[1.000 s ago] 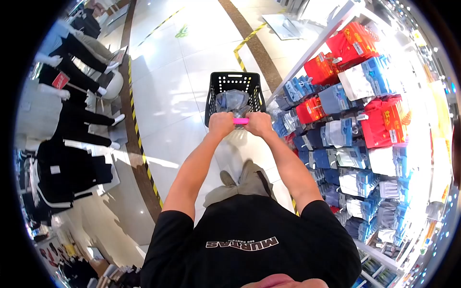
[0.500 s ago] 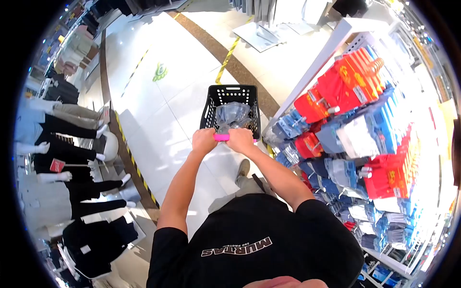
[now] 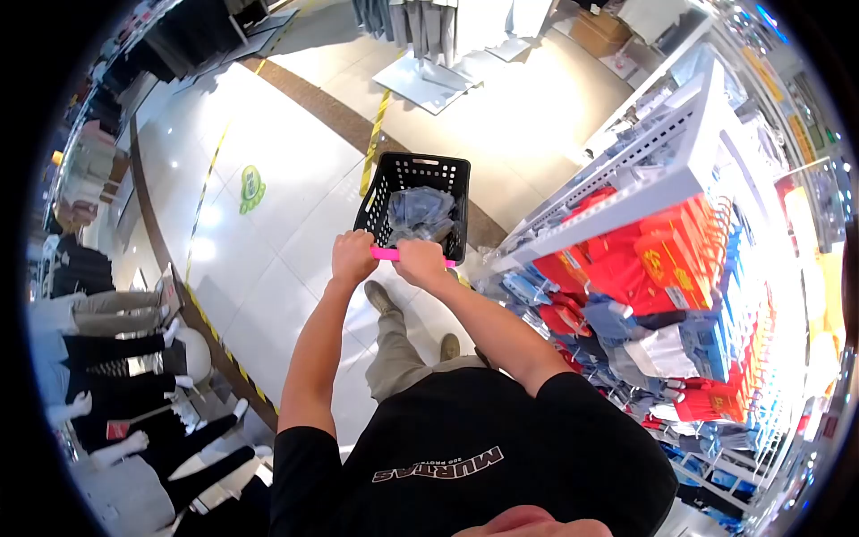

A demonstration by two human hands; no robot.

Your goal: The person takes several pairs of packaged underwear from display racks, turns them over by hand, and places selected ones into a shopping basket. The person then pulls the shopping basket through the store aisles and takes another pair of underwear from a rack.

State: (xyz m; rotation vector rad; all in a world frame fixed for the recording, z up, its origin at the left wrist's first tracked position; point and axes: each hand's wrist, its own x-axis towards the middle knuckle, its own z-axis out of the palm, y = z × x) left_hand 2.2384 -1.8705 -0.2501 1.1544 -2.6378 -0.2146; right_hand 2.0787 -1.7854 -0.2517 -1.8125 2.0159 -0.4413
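A black perforated basket (image 3: 366, 208) is in front of me, with a clear plastic bag holding something grey-blue (image 3: 420, 210) inside it. Along its near side runs a pink handle (image 3: 386, 254). My left hand (image 3: 354, 257) is wrapped round the left part of this handle. Close by on the right, my right hand (image 3: 420, 263) grips the same bar, and a short pink end shows beyond it. What lies under the bag is hidden.
On the right stands a white rack (image 3: 626, 210) hung with red and blue packaged garments. Dressed mannequins (image 3: 116, 358) line the left. Ahead, grey clothes hang above a white base plate (image 3: 425, 82). A green footprint sticker (image 3: 251, 189) marks the floor.
The view has moved forward and turned along the aisle. The rack's near end now looms closer on the right, the floor sticker sits nearer, and the feet have stepped. Both hands keep hold of the handle.
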